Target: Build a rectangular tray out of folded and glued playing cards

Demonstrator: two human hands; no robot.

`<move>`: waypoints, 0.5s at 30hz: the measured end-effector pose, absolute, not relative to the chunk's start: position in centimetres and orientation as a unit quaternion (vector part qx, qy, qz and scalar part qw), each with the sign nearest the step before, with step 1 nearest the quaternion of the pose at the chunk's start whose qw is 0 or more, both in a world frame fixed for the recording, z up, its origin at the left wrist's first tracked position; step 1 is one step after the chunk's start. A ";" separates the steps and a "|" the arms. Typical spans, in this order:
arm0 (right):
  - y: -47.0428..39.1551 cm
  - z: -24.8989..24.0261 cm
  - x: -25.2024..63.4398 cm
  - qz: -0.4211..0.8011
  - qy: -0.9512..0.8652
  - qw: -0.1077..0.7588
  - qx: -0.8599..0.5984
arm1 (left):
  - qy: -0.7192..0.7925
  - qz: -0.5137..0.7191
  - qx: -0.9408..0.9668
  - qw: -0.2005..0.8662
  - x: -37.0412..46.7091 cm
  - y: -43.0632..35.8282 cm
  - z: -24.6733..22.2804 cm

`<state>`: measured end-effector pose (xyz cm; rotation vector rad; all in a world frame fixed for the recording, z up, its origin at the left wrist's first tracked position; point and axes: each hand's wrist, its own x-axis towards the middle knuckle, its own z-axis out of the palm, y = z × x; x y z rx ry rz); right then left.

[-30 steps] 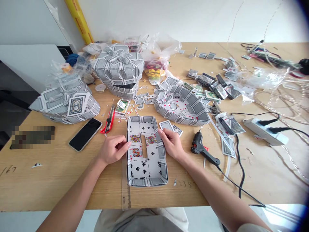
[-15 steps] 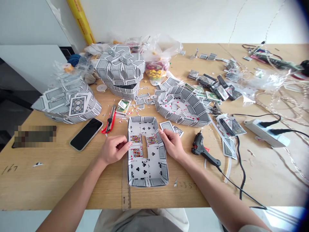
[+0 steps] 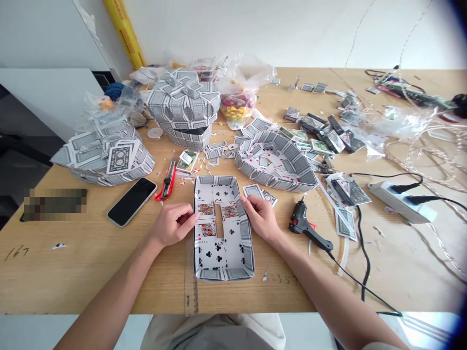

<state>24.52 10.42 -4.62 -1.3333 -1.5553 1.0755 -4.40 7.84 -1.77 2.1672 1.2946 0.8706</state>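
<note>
A shallow rectangular tray made of playing cards [image 3: 207,250] lies on the table in front of me, with a narrow slot in the middle of its base. My left hand [image 3: 175,223] pinches its left wall between thumb and curled fingers. On the opposite side, my right hand [image 3: 260,216] grips the right wall, thumb on the rim. A ruler [image 3: 191,291] lies partly under the tray's left edge. Two loose cards [image 3: 252,190] rest just beyond my right hand. To the right is a black glue gun [image 3: 306,226], lying on its side.
A heart-shaped card box [image 3: 277,182] sits behind the tray; two lidded card boxes [image 3: 182,107] [image 3: 134,170] stand at the back left. A red utility knife [image 3: 167,181], a phone [image 3: 132,201], a power strip [image 3: 404,201] with cables, and card packs [image 3: 332,138] lie around.
Both hands keep their hold on the tray. Only a very slight shift of the whole view shows; nothing has been picked up or let go.
</note>
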 end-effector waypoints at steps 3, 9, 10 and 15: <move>10.6 -3.7 24.8 0.371 -0.622 0.436 -0.534 | 0.472 0.320 0.786 0.238 -4.4 7.9 -2.0; 12.6 1.5 23.8 0.168 -0.786 0.371 -0.464 | 0.478 0.331 0.778 0.239 -4.6 8.0 -2.2; 13.2 2.2 23.3 0.156 -0.819 0.329 -0.444 | 0.481 0.332 0.776 0.237 -4.6 8.0 -2.2; 16.4 3.1 21.1 0.127 -0.908 0.115 -0.383 | 0.489 0.339 0.769 0.233 -4.7 8.1 -2.2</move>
